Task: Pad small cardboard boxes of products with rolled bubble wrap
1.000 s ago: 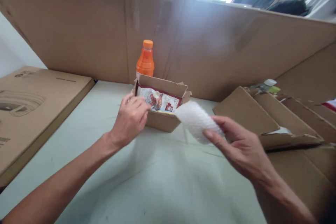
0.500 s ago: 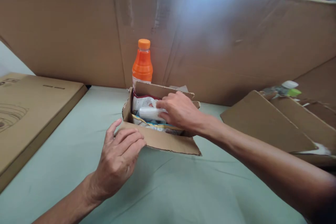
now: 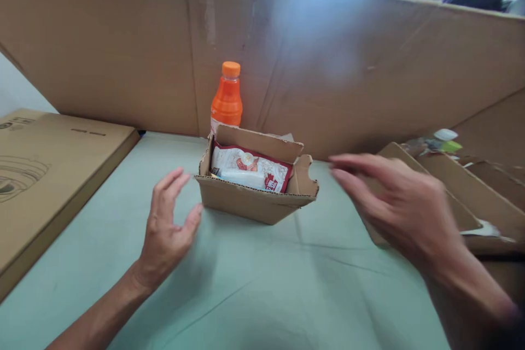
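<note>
A small open cardboard box (image 3: 246,205) sits on the pale green surface, its front flap now standing up. Inside lie a red and white printed packet (image 3: 276,169) and, in front of it, a whitish smooth object (image 3: 241,177) whose kind I cannot make out. My left hand (image 3: 168,229) hovers just left of the box, thumb and fingers apart, holding nothing. To the right of the box is my right hand (image 3: 402,208), blurred, with its fingers stretched out and nothing visible in them. Behind the box's left end stands an orange bottle (image 3: 227,101) with an orange cap.
A large flat cardboard carton (image 3: 61,175) lies at the left. On the right, another cardboard box (image 3: 426,191) holds a clear bottle with a white cap (image 3: 446,134). A tall cardboard wall (image 3: 348,76) closes off the back.
My right hand has come out of the box and moved right. My left hand has let go of the front flap, which has gone from folded outward to upright.
</note>
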Action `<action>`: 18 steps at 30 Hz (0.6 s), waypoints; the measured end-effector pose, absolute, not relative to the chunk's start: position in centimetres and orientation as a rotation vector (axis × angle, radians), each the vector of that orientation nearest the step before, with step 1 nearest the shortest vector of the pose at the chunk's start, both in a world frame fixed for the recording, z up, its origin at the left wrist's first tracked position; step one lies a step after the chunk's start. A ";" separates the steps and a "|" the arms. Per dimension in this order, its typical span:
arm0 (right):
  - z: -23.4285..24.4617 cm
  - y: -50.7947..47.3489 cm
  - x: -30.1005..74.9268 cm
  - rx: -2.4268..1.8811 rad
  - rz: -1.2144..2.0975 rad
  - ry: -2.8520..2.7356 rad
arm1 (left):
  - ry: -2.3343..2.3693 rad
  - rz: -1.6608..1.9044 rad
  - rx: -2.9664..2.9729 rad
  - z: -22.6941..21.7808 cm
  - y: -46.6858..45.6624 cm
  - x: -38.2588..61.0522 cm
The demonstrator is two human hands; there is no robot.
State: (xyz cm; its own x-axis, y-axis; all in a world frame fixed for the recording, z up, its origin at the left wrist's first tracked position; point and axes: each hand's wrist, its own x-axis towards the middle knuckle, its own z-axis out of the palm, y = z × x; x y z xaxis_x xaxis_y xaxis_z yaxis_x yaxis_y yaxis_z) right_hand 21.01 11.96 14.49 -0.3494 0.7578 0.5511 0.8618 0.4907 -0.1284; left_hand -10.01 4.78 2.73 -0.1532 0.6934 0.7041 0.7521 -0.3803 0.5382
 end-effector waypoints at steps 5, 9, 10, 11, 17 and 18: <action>5.9 8.2 23.5 -1.546 0.381 -1.891 | -2.203 -2.077 -2.091 -0.9 7.8 -11.1; 1.5 10.1 19.3 -1.455 0.720 -1.831 | -2.275 -2.467 -2.089 -1.2 10.5 -8.3; 1.4 10.3 19.1 -1.453 0.746 -1.801 | -2.267 -2.525 -2.047 -1.1 10.5 -7.3; 1.4 10.0 19.3 -1.473 0.749 -1.773 | -2.266 -2.567 -2.014 -1.0 10.1 -6.3; 1.2 1.5 23.3 -1.634 0.564 -1.689 | -2.469 -2.575 -1.997 -2.3 1.2 -3.8; 1.0 0.1 22.9 -1.595 0.562 -1.713 | -2.520 -2.576 -1.899 -2.4 -0.5 -4.4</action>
State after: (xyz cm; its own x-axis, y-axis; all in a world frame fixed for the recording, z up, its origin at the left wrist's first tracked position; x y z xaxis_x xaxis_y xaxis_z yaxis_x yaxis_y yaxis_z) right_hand 22.85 0.05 0.99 0.0228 0.9780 0.2075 0.6650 0.1401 -0.7336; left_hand -4.39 -0.54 -2.41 -0.2491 0.9681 -0.0263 -0.0474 0.0149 0.9988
